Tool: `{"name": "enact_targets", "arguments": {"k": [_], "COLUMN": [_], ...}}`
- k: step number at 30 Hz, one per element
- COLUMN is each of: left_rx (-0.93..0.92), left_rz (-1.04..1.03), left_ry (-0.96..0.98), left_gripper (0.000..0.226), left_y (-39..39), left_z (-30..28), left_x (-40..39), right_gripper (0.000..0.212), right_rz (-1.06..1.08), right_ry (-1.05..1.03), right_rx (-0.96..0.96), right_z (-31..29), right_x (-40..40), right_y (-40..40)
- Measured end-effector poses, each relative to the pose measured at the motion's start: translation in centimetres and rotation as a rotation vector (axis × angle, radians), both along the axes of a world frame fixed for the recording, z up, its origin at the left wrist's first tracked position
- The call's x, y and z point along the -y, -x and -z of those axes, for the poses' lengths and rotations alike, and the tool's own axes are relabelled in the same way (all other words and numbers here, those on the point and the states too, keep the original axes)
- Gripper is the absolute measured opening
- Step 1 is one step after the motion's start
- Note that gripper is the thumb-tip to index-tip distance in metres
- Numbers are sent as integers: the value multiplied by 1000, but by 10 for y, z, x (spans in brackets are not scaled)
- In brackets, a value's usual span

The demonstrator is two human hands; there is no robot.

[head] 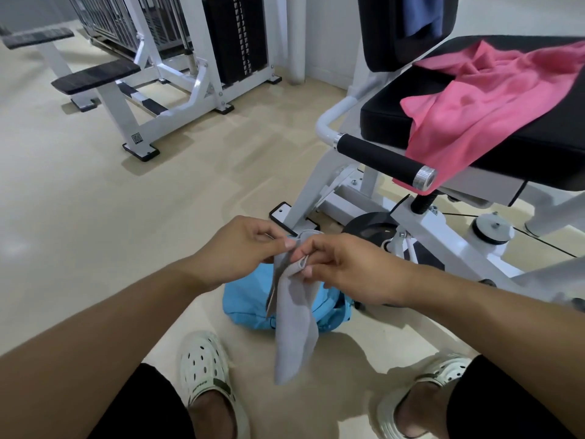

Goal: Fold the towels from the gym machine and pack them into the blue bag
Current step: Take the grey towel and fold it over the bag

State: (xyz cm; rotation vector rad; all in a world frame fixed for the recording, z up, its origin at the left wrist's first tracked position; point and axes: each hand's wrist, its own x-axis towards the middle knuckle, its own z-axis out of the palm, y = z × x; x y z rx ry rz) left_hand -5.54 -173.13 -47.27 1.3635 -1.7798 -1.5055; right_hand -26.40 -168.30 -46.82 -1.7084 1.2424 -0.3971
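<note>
Above the blue bag (243, 302), grey towel (294, 327) hanging (folded lengthwise) — top edge pinched by left hand (240, 251), right hand (345, 267).

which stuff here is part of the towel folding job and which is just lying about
Part of the job:
grey towel, pinched by left hand and right hand
pink towel on the seat
blue towel on the backrest
blue bag on the floor

Just lying about:
bench
weight stack
</note>
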Motion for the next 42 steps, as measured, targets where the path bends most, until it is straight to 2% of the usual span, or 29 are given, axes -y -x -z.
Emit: {"name": "enact_targets", "arguments": {"k": [4, 7, 10, 15, 23, 27, 35, 39, 42], "left_rx": [-55, -42, -32, -15, 7, 59, 98, 99, 128], "left_rz": [60, 92, 111, 111, 185, 127, 135, 160, 224], "left_ry": [-49, -49, -62, -89, -127, -11, 72, 87, 80], "left_gripper": [16, 18, 19, 21, 21, 18, 12, 11, 8], "left_y": [5, 4, 4, 7, 6, 7, 5, -3, -11], "left_z": [-3, -4, -3, -3, -5, 1, 1, -2, -5], "left_x": [-7, -8, -9, -10, -13, -15, -13, -4, 1], "right_gripper": [11, 9, 8, 14, 17, 23, 22, 32, 27], "right_rz": [107, 124, 157, 169, 183, 160, 69, -117, -160], "right_ry": [128, 237, 304, 422, 460, 468, 476, 512, 524], "right_rx": [-21, -103, -99, -211, -271, -274, -274, -470, -604], "right_z": [-3, -4, -2, 2, 8, 11, 8, 5, 9], "right_x": [1, 2, 2, 3, 3, 2, 5, 10, 14], "right_y": [4, 7, 6, 7, 8, 5, 5, 15, 23]}}
